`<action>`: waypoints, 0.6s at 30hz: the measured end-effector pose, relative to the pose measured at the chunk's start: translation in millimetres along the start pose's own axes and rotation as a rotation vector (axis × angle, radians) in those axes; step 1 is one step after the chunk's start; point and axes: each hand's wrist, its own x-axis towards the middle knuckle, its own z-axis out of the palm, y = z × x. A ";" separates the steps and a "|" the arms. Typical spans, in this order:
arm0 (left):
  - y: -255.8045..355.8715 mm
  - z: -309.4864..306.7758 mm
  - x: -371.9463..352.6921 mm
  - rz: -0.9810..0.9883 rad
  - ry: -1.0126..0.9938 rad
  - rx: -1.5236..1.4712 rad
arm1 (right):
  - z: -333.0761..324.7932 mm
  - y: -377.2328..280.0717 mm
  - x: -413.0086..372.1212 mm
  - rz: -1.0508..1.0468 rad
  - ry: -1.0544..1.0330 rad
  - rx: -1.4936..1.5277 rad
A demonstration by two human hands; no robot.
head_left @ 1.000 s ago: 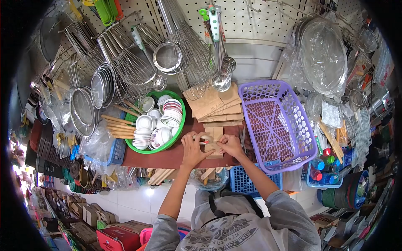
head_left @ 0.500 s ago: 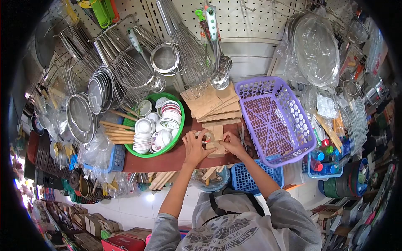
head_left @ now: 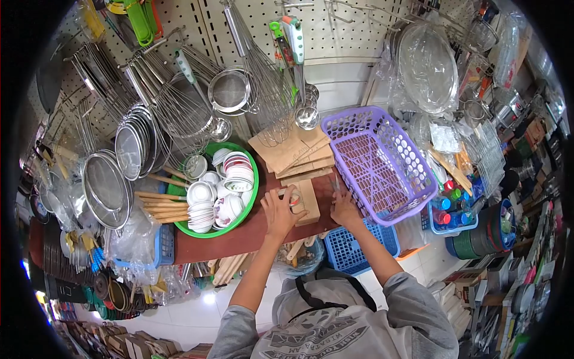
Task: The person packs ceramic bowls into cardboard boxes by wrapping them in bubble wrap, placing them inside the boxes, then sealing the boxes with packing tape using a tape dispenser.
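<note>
My left hand [head_left: 278, 214] is curled round a roll of tape [head_left: 294, 202], held against a small brown cardboard box [head_left: 308, 206] on the red-brown table. Just right of the box, my right hand [head_left: 345, 210] has its fingers closed over the handles of a pair of scissors [head_left: 336, 182]. The blades point away from me, and the handles are mostly hidden under the fingers. Behind the box lies a stack of flat brown cardboard pieces [head_left: 293, 152].
A green basin [head_left: 253, 194] of bowls and wooden-handled tools stands left, a purple basket [head_left: 382, 170] right. Whisks [head_left: 254, 66], strainers [head_left: 229, 91] and ladles [head_left: 307, 117] hang above the table. A blue basket [head_left: 344, 254] sits below the front edge.
My right hand has left the box and moved right onto the scissors. My left hand stays on the tape roll at the box. The view has shifted slightly.
</note>
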 end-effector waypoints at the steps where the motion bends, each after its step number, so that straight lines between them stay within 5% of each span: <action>1: 0.3 -0.8 0.1 -0.004 -0.010 -0.006 | 2.9 4.2 0.0 0.043 -0.048 -0.035; 4: 0.1 -1.9 0.1 -0.009 -0.018 -0.015 | -2.2 2.7 -5.2 0.158 -0.197 -0.076; 10: 0.3 -0.5 -1.7 -0.015 -0.025 -0.020 | 11.9 19.7 -1.1 0.181 -0.066 -0.047; 18: 0.4 -0.1 -3.9 -0.035 -0.026 -0.053 | -15.4 10.9 -14.1 -0.041 -0.197 0.093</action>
